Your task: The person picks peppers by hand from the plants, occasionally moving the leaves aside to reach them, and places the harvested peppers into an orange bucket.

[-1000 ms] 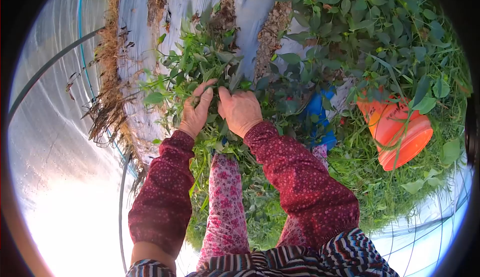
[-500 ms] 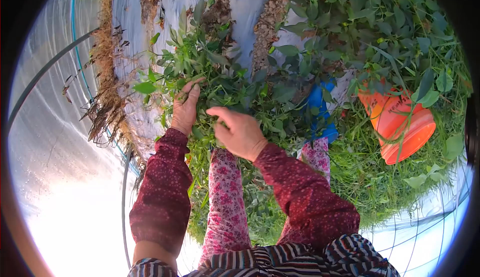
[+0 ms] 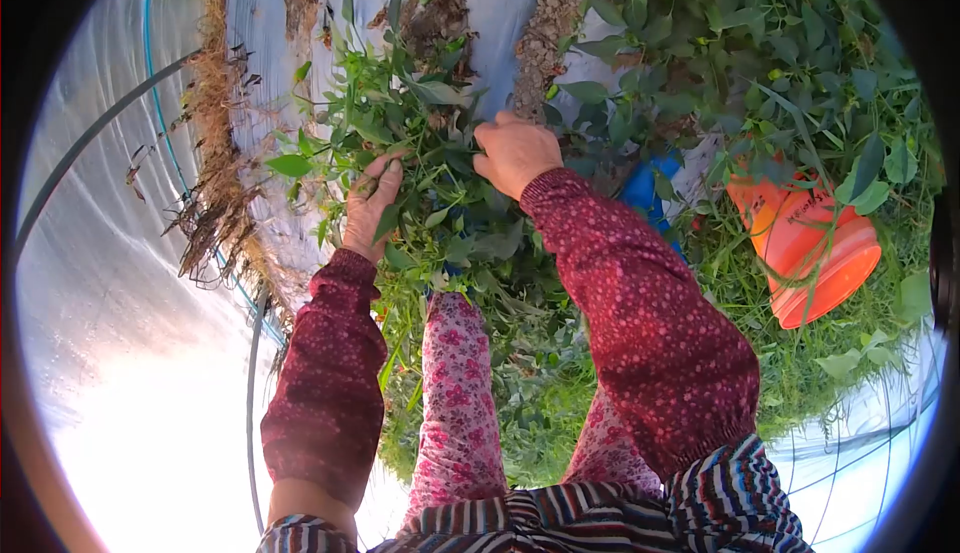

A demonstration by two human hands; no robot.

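Observation:
A leafy green plant (image 3: 440,168) fills the space in front of me, and both my hands are at it. My left hand (image 3: 368,215) is closed at the plant's left side, thumb and fingers pinched together among the leaves. A small greenish-brown patch shows between them, too small to name. My right hand (image 3: 520,156) is at the plant's upper right side, back of the hand up and fingers curled inward towards the stems. Leaves and the hand itself hide whatever its fingertips grip. Dark red patterned sleeves cover both forearms.
An orange bucket (image 3: 820,263) with dark writing lies tilted in the grass at right. Denser leafy plants (image 3: 740,33) grow at upper right. Pale plastic sheeting (image 3: 500,33) with soil gaps covers the bed. Dry roots (image 3: 215,223) and a dark hoop (image 3: 75,158) stand at left. Something blue (image 3: 650,193) shows near my feet.
My right hand has moved up and to the right, from low in front of the plant to its upper right side. My left hand has stayed nearly in place.

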